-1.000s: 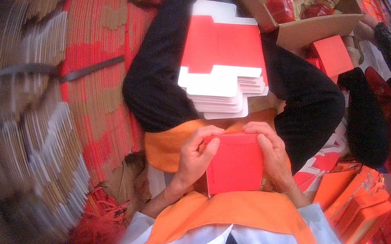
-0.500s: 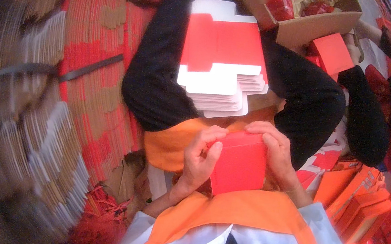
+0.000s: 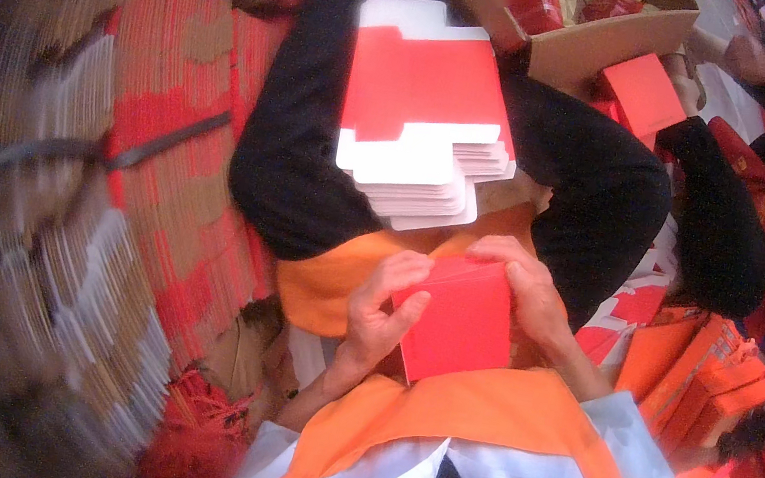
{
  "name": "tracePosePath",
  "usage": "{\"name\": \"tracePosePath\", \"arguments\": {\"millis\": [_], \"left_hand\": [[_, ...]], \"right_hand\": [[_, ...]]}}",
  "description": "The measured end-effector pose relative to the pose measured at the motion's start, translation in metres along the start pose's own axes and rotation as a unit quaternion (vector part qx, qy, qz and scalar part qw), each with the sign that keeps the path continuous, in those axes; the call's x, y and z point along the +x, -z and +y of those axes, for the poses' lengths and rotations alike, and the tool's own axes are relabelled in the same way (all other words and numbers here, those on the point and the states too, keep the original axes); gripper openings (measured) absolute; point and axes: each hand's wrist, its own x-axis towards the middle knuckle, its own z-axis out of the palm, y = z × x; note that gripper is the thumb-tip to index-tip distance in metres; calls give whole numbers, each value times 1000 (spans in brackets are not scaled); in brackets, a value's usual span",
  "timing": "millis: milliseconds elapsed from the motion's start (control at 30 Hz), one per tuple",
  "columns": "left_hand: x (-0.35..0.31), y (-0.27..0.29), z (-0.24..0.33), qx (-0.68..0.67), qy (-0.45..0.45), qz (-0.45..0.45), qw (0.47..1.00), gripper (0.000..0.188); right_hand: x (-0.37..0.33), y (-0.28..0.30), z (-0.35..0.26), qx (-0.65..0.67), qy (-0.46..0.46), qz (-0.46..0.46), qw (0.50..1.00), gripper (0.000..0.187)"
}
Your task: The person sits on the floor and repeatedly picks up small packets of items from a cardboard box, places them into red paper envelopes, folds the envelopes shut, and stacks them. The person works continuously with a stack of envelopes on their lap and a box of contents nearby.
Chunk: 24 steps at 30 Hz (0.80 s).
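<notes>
Close to my orange apron, a small red cardboard box point(image 3: 461, 322) is held between my two hands. My left hand point(image 3: 380, 306) grips its left side, thumb on the near face and fingers along the upper edge. My right hand point(image 3: 526, 285) wraps the upper right corner, with fingers over the top edge. The underside of the box is hidden. Just beyond it, a stack of flat red and white box blanks point(image 3: 433, 98) lies between my crossed legs, its white flaps fanned at the near end.
Bundled red and brown cardboard sheets point(image 3: 154, 146) with a dark strap fill the left side. An open carton point(image 3: 609, 45) holding red packets stands at the far right, beside a red box point(image 3: 644, 92). Orange boxes point(image 3: 679, 372) lean at my right. Another person's arm point(image 3: 750, 62) shows far right.
The red box stays in both hands, tilted slightly and shifted a little left. My left thumb has moved lower on its face. At far right, the other person's arm has moved.
</notes>
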Motion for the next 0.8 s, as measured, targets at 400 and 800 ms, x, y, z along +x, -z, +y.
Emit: {"name": "tracePosePath", "arguments": {"millis": [400, 800], "left_hand": [[64, 15, 44, 154, 77, -340, 925, 34], [57, 44, 7, 66, 130, -177, 973, 49]], "right_hand": [[28, 15, -25, -147, 267, -229, 924, 26], [236, 137, -53, -439, 224, 45, 869, 40]]}}
